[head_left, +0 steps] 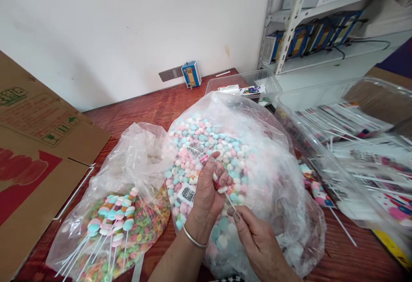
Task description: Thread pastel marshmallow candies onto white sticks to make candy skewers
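Note:
My left hand, a silver bangle on its wrist, is closed on a label strip and a small candy piece at its fingertips. My right hand pinches the lower end of a thin white stick that runs up to that candy. Both hands hover over a large clear plastic bag full of pastel pink, blue and white marshmallow pieces. To the left lies a smaller clear bag of colourful ring candies with several finished candy skewers resting on it.
A brown cardboard box stands at the left on the red-brown wooden table. At the right, a clear bag of white sticks and printed wrappers. A clear plastic tub sits behind, a blue charger by the wall socket, and metal shelving at the back right.

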A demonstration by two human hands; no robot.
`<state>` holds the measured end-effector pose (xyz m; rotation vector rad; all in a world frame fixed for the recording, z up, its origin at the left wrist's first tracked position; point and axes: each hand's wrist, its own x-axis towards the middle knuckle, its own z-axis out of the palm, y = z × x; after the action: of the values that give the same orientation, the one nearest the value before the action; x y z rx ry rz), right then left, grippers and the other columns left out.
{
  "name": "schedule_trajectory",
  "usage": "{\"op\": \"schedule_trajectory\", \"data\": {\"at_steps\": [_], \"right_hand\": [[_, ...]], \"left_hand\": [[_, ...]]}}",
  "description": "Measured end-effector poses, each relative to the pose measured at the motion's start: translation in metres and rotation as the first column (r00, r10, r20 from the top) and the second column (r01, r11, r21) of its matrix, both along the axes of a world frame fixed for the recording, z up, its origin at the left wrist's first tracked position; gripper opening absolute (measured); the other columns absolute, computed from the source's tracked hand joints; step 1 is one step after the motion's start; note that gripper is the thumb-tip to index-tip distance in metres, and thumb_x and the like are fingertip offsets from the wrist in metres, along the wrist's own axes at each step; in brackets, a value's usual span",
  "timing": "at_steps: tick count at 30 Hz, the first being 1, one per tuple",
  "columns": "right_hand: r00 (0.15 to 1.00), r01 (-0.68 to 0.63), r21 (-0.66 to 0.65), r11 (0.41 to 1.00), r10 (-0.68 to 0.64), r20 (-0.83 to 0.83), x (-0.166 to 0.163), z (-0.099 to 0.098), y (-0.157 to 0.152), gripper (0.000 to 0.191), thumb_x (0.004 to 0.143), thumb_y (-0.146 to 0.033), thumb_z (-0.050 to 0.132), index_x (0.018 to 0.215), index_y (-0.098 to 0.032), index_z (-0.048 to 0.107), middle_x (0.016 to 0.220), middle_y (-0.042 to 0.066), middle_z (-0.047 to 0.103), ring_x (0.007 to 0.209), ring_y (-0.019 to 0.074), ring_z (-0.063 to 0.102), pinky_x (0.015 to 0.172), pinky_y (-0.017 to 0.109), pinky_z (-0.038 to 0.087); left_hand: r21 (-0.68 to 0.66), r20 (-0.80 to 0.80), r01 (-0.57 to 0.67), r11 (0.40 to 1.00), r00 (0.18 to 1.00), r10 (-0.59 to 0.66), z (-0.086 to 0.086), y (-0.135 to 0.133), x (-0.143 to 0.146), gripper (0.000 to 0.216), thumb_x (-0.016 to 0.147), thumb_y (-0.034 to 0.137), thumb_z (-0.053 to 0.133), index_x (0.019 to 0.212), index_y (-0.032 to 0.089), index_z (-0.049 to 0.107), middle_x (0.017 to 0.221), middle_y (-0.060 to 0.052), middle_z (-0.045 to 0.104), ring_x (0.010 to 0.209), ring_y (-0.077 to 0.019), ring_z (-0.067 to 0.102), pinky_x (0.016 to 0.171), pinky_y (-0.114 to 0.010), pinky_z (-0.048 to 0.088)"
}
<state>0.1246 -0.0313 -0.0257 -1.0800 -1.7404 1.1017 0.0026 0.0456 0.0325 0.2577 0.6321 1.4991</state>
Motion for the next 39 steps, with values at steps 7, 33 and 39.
{"op": "schedule_trajectory", "data": {"at_steps": [7, 33, 39], "right_hand": [[0.779, 0.059, 0.737, 0.673, -0.493, 0.388, 0.004, -0.008, 0.013, 0.024, 0.097, -0.016, 0.048, 0.116, -0.006, 0.058, 0.064, 0.004, 0.065, 0.048, 0.0155, 0.054, 0.053, 0.029, 0.038], [0.989, 0.073, 0.124, 0.99, -0.088, 0.121, 0.013, 0.012, 0.022, 0.017, 0.099, -0.026, 0.042, 0.09, -0.019, 0.056, 0.069, -0.001, 0.057, 0.058, 0.0132, 0.055, 0.056, 0.024, 0.039], [0.928, 0.089, 0.391, 0.916, -0.219, 0.302, 0.003, 0.011, 0.017, 0.018, 0.098, -0.021, 0.039, 0.088, -0.018, 0.054, 0.064, 0.001, 0.061, 0.054, 0.0154, 0.059, 0.054, 0.025, 0.038]], "left_hand": [[-0.076, 0.032, -0.019, 0.997, 0.999, 0.022, -0.007, -0.001, 0.008, 0.021, 0.089, 0.028, 0.062, 0.105, 0.015, 0.06, 0.061, 0.009, 0.039, 0.046, -0.0019, 0.036, 0.06, -0.021, 0.044], [0.027, -0.096, -0.042, 0.999, 0.994, 0.044, -0.001, 0.017, -0.006, 0.042, 0.082, 0.036, 0.071, 0.119, 0.021, 0.058, 0.103, -0.005, 0.066, 0.086, -0.015, 0.067, 0.075, -0.028, 0.054], [-0.017, 0.036, 0.029, 0.999, 0.999, -0.028, -0.001, 0.02, 0.001, 0.02, 0.083, 0.02, 0.07, 0.1, 0.014, 0.062, 0.057, 0.01, 0.036, 0.04, 0.0005, 0.032, 0.039, -0.013, 0.028]]}}
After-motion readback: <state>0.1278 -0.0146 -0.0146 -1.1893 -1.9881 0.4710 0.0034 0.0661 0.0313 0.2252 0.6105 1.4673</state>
